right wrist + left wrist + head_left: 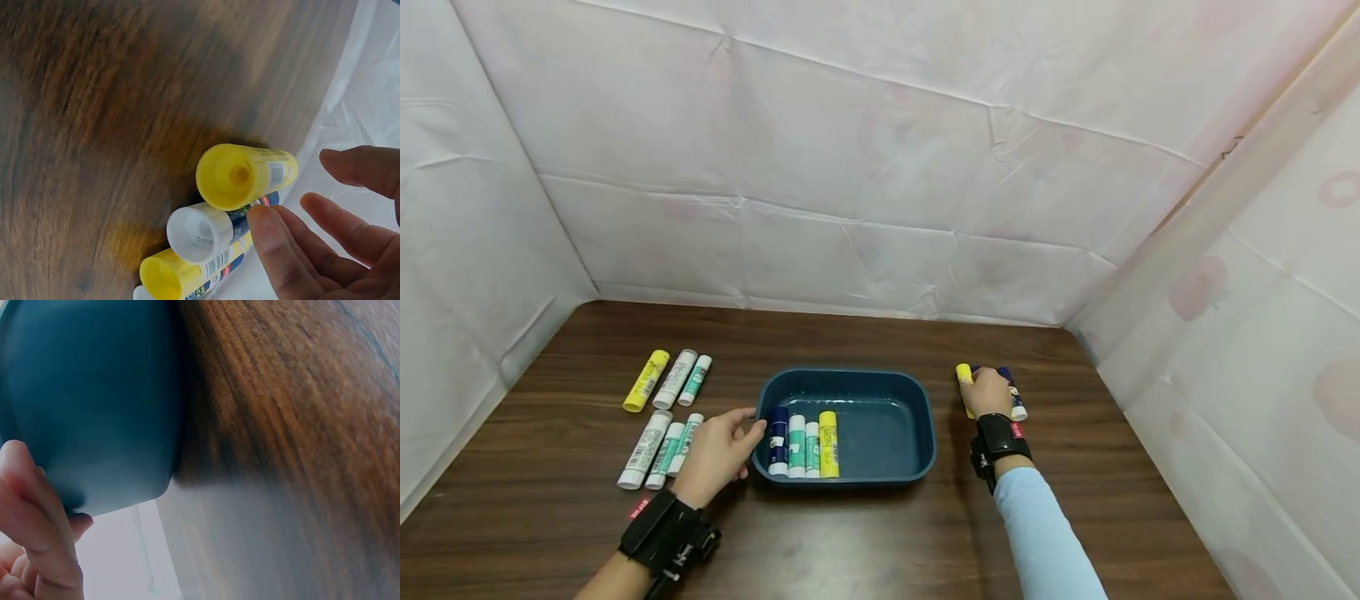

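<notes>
My left hand [718, 454] is at the left end of a dark teal tray [887, 482], its fingers touching the rim and outer end wall. In the left wrist view, fingertips [14, 459] rest against the tray wall [100, 412]. Inside the tray, a navy glue stick [778, 442], two green-and-white glue sticks [797, 447] and a yellow glue stick [828, 444] lie side by side. My right hand [988, 393] reaches over glue sticks at right, thumb and fingers spread around a yellow glue stick [228, 177], with a visible gap at the thumb.
Beside that yellow stick lie a white-capped navy glue stick [200, 234] and another yellow one [164, 275]. On the left side are two rows: a yellow stick [646, 381] with white and green ones behind, and white [644, 450] and green ones in front. White cloth walls [850, 167] surround the wooden table [865, 550].
</notes>
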`<state>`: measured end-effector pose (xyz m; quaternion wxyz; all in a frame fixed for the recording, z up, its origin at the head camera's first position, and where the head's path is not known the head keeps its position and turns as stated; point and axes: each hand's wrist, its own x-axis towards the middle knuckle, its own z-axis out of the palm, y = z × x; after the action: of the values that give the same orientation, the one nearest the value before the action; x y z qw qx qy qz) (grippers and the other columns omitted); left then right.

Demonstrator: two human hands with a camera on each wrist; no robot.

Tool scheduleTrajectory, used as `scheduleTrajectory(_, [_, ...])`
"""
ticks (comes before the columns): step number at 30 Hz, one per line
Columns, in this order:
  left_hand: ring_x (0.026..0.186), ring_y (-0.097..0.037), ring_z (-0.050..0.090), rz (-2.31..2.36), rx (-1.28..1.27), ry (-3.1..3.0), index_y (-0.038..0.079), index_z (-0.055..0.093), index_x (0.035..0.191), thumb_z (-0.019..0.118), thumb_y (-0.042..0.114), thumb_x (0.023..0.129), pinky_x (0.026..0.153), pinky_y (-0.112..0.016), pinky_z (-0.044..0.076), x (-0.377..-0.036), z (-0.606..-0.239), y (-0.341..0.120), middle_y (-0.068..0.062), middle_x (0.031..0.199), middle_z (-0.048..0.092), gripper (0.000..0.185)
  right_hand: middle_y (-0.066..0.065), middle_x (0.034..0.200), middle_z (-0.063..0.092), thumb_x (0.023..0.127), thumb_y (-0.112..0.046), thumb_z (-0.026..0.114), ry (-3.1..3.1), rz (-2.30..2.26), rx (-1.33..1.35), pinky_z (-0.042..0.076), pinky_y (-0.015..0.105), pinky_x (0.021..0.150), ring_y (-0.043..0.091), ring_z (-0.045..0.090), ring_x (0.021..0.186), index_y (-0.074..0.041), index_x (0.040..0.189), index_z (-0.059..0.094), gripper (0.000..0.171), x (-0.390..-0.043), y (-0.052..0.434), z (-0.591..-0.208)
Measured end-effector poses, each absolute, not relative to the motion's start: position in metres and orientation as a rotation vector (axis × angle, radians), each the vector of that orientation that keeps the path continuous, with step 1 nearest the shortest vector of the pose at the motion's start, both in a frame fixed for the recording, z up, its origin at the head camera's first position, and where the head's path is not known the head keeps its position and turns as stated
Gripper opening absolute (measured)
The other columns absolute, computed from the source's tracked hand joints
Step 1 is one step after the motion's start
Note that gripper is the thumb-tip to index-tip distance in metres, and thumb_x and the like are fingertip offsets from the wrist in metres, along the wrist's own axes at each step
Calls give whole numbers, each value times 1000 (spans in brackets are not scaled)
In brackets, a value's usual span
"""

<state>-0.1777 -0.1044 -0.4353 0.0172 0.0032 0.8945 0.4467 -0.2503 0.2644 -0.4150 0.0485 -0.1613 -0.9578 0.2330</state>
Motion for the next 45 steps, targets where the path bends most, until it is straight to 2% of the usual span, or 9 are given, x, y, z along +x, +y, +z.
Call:
scheduleTrajectory(6, [41, -15, 52, 1379, 11, 2783, 0, 55, 125, 56, 22, 93, 40, -26, 41, -178, -436, -104, -2, 52, 49, 39, 23, 89, 68, 85, -13, 61, -2903, 628, -452, 50, 42, 68, 33, 64, 78, 7, 94, 66, 22, -254, 266, -422])
scheduleTrajectory(9, [42, -15, 52, 1373, 10, 2782, 0, 55, 126, 55, 23, 94, 40, -26, 40, -178, -435, -104, -2, 53, 49, 40, 23, 88, 67, 83, -11, 61, -2895, 588, -446, 49, 45, 71, 34, 64, 81, 7, 89, 66, 20, -256, 266, -426])
scheduleTrajectory(19, [41, -15, 52, 1372, 9, 2783, 0, 55, 126, 55, 23, 94, 40, -27, 40, -179, -437, -104, -2, 52, 50, 39, 24, 97, 67, 85, -18, 65, -2916, 539, -478, 49, 45, 79, 35, 63, 90, 7, 99, 63, 29, -256, 261, -431])
scheduleTrajectory(29, [41, -15, 52, 1362, 10, 2792, 0, 55, 126, 55, 22, 94, 40, -26, 40, -179, -437, -104, -1, 52, 50, 39, 25, 103, 65, 85, -17, 64, -2980, 645, -571, 49, 45, 83, 33, 62, 93, 8, 108, 59, 34, -254, 257, -430])
scheduleTrajectory(34, [41, -14, 52, 1356, 7, 2804, 0, 56, 125, 55, 22, 93, 39, -26, 39, -179, -437, -103, -1, 52, 50, 39, 23, 98, 67, 84, -17, 65, -2987, 656, -552, 50, 42, 78, 30, 63, 86, 7, 103, 62, 32, -253, 258, -432])
scheduleTrajectory(40, [40, -15, 52, 1363, 14, 2807, 0, 56, 125, 56, 22, 93, 39, -26, 39, -178, -437, -103, -1, 51, 50, 39, 15, 74, 66, 81, -15, 66, -2930, 704, -516, 45, 31, 59, 22, 58, 64, 3, 78, 65, 19, -250, 261, -437])
scheduleTrajectory(45, [41, -14, 52, 1364, 8, 2807, 0, 56, 125, 56, 22, 93, 40, -26, 40, -178, -437, -104, -2, 52, 49, 39, 9, 63, 61, 81, -15, 65, -2897, 760, -508, 38, 25, 52, 17, 53, 57, -2, 64, 60, 21, -247, 260, -438])
